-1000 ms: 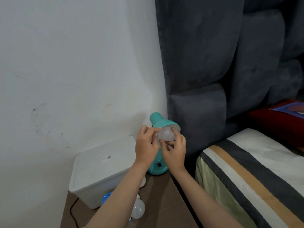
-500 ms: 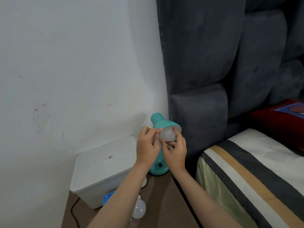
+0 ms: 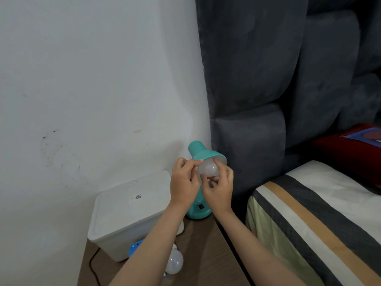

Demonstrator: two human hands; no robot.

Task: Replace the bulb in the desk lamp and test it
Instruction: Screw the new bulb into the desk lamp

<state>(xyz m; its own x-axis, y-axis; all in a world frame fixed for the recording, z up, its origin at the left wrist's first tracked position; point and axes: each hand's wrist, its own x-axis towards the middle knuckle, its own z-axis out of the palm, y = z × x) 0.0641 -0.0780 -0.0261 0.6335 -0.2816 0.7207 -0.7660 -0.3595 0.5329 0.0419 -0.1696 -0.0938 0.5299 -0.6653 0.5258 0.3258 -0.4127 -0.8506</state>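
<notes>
Right now both hands are up at the mouth of the teal desk lamp (image 3: 201,159), which stands at the back of the brown table (image 3: 203,240) between a white lidded storage box (image 3: 132,211) and the dark upholstered headboard (image 3: 247,141). The frosted bulb (image 3: 208,169) sits half inside the shade, its round end pointing out and down toward the person. The right hand (image 3: 218,188) has its grip closed around that exposed globe, fingers (image 3: 215,162) curled over the top and thumb beneath. The left hand (image 3: 183,182) is pinched on the near-left rim of the shade, steadying it rather than holding the bulb. Whether the bulb is going in or coming out cannot be told from this view; the threads and socket are hidden inside the shade. What the coming turn depends on is the bulb's long axis — it runs up and back into the shade's neck, away from the right palm — so any twist has to stay square to that tilted line or the thread may bind. The right hand is the one on the bulb and looks best placed to rotate it. A second bulb (image 3: 174,264) lies on the table near the front edge, just beside a blue item (image 3: 135,247) partly hidden by the left forearm, well apart from the lamp. The black switch (image 3: 201,207) on the lamp's base is untouched.
</notes>
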